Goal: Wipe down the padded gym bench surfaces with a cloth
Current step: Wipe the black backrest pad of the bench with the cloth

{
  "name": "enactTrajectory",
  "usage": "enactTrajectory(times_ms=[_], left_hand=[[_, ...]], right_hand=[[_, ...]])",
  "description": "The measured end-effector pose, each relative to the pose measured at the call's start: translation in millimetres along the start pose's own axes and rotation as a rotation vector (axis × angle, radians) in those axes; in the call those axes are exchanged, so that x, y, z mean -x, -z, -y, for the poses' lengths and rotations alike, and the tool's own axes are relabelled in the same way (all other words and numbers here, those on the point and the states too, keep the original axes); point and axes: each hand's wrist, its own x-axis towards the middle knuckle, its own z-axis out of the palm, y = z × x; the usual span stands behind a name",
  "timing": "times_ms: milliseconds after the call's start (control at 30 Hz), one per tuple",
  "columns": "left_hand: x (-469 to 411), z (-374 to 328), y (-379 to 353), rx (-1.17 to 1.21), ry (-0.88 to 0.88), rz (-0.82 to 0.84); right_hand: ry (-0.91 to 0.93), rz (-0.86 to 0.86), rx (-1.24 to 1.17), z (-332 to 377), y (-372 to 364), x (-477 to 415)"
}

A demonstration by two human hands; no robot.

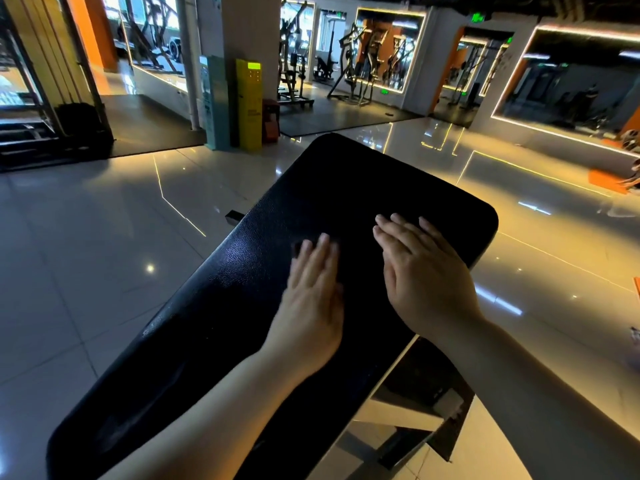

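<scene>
Left fingers (pixel 323 249): straight, held together, lying flat on the pad, curled round nothing. Slightly blurred, so I could not read the tips closely.
Right fingers (pixel 391 230): straight, a little spread, also flat on the pad and gripping nothing.
Left hand (pixel 311 306) and right hand (pixel 426 282) lay palm-down side by side, near each other but apart, the right one further up the pad.

Cloth: not made out. There was a dark patch beside my left fingertips, and I could not tell whether it was cloth or shadow on the black cover.

Bench pad (pixel 242 306): directly under both hands, long and running away from me, wider at the rounded far end. It had a black, grained, leather-like cover with a faint sheen.

Judgement on handling: the padding likely yields under pressure and the cover is fairly slick, so a flat palm with even downward load should serve better than any pinch. The bench looked heavy and stable on its frame (pixel 398 414), so it needed no holding. Rounded edges and the far end would need the hand wrapped over the rim.

Surroundings: glossy tiled floor (pixel 104 254), yellow kiosk (pixel 248 102), weight machines (pixel 360 64) beyond.
</scene>
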Motion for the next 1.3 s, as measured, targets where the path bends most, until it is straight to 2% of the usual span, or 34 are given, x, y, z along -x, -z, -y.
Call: enactTrajectory(times_ms=[67,100,200,267,367,433,467,600,667,733,800,833,933,967,1000,1100,1167,1300], left_hand=[[11,4,4,-0.058,-0.133,0.058],[8,14,7,-0.101,-0.141,0.054],[-10,35,13,-0.132,0.030,-0.065],[-12,28,8,-0.101,0.112,-0.089],[0,12,2,-0.075,0.012,-0.026],[3,23,6,-0.098,-0.080,-0.005],[-2,33,9,-0.116,-0.071,-0.017],[-25,43,12,-0.077,0.186,-0.115],[-19,21,5,-0.039,0.107,-0.085],[-2,5,2,-0.039,-0.090,-0.016],[3,18,6,-0.097,-0.195,0.011],[-2,30,9,-0.110,-0.165,-0.018],[-23,51,14,-0.036,0.152,-0.123],[-25,46,11,-0.033,0.196,-0.124],[-24,36,8,-0.036,0.172,-0.118],[-3,18,6,-0.036,-0.080,-0.031],[0,36,10,-0.084,-0.124,-0.029],[-25,68,17,-0.024,0.283,-0.175]], right_hand=[[0.034,0.000,0.003,-3,3,-8],[0.035,-0.002,-0.018,-6,4,-13],[0.022,0.018,-0.106,-9,4,-26],[0.060,0.047,-0.046,-7,-2,-27],[0.087,0.073,0.005,-6,-7,-28],[0.083,0.082,0.008,-7,-6,-28],[0.082,0.084,0.008,-8,-6,-28],[0.088,0.073,-0.007,-8,-7,-28],[0.085,0.070,-0.005,-8,-7,-28],[0.082,0.070,0.003,-8,-6,-28],[0.089,0.076,0.004,-7,-6,-27],[0.088,0.079,-0.001,-7,-5,-28],[0.093,0.077,-0.012,-7,-5,-28],[0.092,0.078,-0.007,-7,-5,-28],[0.091,0.077,0.000,-7,-5,-28],[0.092,0.073,0.019,-6,-5,-27],[0.095,0.074,0.016,-6,-5,-27],[0.098,0.082,0.020,-6,-5,-28]])
